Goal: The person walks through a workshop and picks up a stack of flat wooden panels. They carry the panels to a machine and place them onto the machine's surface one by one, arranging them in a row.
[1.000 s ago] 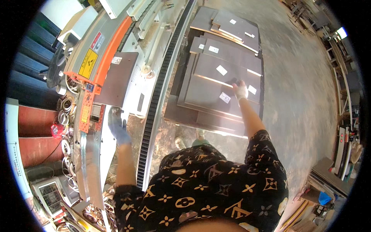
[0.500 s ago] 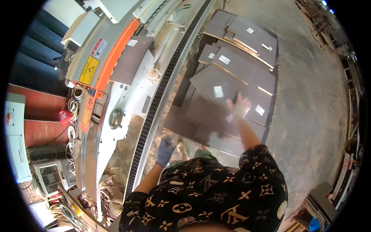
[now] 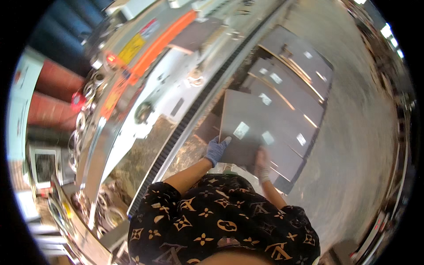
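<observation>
A flat grey-brown board [image 3: 238, 148] with a white label is between my two hands, close in front of my body. My left hand [image 3: 216, 150], in a blue glove, grips its lower left edge with the thumb on the upper face. My right hand [image 3: 263, 165], in a pale glove with bare fingertips, is at the board's near right side; it is somewhat blurred, its fingers together against the board. Behind and under the board lie more labelled brown boards [image 3: 282, 99] in overlapping stacks.
On the left runs a long machine with an orange guard strip [image 3: 163, 42], a white bed [image 3: 132, 132] and a black ribbed track [image 3: 194, 117]. Another brown board [image 3: 201, 35] lies on the machine. Concrete floor [image 3: 353, 132] stretches along the right of the stacks.
My right hand has drawn back toward my body, to the board's near side. The left hand has risen from beside the stack onto the board's left edge. The view has shifted.
</observation>
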{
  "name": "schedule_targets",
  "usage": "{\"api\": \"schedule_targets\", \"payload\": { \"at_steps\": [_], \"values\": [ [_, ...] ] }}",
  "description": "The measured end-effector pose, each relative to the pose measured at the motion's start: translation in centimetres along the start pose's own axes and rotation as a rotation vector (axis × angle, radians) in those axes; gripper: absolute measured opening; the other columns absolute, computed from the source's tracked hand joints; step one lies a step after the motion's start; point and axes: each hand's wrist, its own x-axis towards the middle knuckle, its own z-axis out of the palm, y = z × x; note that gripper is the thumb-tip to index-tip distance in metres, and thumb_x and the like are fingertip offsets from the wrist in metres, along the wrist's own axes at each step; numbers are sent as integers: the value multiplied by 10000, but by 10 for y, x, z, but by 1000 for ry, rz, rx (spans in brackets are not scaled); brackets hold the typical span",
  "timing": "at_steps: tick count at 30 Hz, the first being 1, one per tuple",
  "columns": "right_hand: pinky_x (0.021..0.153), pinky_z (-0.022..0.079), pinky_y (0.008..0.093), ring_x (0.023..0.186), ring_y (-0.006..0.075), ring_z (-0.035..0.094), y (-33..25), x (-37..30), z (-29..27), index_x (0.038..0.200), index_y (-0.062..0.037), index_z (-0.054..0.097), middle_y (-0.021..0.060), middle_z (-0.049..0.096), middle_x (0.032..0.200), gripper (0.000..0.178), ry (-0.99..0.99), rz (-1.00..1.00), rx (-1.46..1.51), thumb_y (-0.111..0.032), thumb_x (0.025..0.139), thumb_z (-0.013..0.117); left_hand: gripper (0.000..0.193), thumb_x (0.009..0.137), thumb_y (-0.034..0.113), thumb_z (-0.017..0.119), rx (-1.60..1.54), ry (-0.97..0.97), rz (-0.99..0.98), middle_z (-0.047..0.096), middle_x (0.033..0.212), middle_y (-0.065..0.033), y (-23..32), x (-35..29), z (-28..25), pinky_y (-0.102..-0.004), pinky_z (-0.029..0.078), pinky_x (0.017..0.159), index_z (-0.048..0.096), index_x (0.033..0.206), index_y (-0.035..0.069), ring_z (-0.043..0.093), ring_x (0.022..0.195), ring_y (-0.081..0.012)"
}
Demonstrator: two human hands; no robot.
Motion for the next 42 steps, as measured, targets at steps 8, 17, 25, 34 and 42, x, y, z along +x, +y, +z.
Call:
{"api": "schedule_targets", "payload": {
  "at_steps": [8,17,25,34,42],
  "values": [
    [887,362,293,973,168,485,-65,-2,51,1046,-3,559,66,535,1029,352,35,-77,-37,-288,897,415,311,835,286,601,-395,393,-2,609,916,-56,49,-77,-144,-274,512,665,574,1044,58,589,764,-127],
    [895,358,273,979,166,488,-91,-41,105,1056,3,553,74,553,1010,329,-172,-26,-219,-272,907,453,485,839,392,561,-758,592,140,585,1027,-101,13,-26,-300,-362,525,731,478,1163,42,598,867,-221],
    [866,365,259,933,123,468,-115,-63,120,1048,5,537,29,527,989,296,-172,83,-244,-244,908,460,390,881,362,484,-906,572,7,586,1032,-112,52,41,-313,-396,525,732,493,1128,61,599,867,-246],
    [836,383,257,918,117,478,-64,-47,86,1059,0,546,19,544,987,290,-63,156,-93,-237,903,484,417,882,398,451,-1006,503,-12,559,1124,-102,71,51,-301,-465,465,846,485,1166,95,559,987,-289],
    [767,415,283,879,156,509,-84,-2,41,1029,-13,539,99,570,949,300,140,-51,-467,-267,872,509,492,888,412,410,-920,419,21,473,1247,-114,52,79,-308,-500,400,923,408,1256,85,475,1106,-336]
  ]
}}
